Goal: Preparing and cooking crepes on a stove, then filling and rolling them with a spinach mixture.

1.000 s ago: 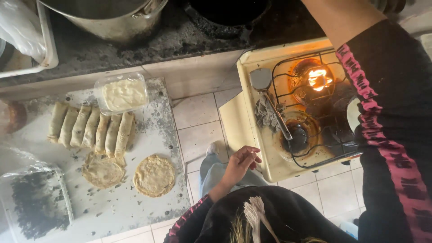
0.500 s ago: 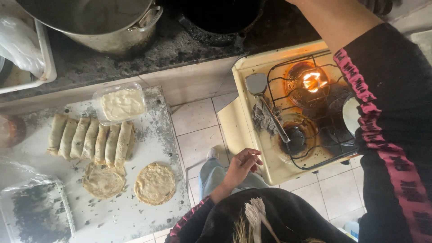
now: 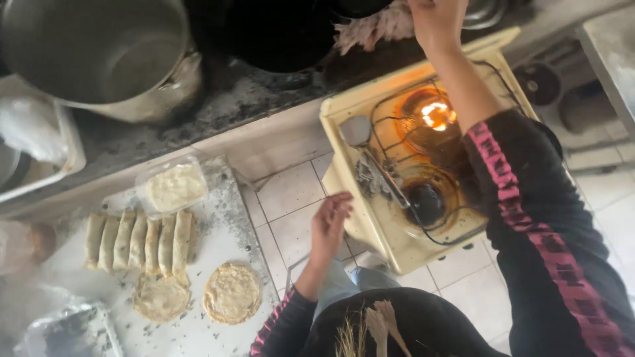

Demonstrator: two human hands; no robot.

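**Reaching over a lit burner**

The right hand (image 3: 435,21) stretches to the far side, past a cream two-burner stove (image 3: 344,122) whose far burner (image 3: 436,116) shows a flame. Its fingers close around a pinkish cloth (image 3: 377,26) at the rim of a dark pan (image 3: 284,33). The left hand (image 3: 331,225) hangs loose and empty, fingers released, just left of the stove above the tiled floor (image 3: 291,192). On the tabletop (image 3: 198,330) to the left lie a row of rolled tortillas (image 3: 139,241), two flat tortillas (image 3: 231,292) and a plastic tub of white filling (image 3: 173,188). A large steel pot (image 3: 99,59) stands far left.
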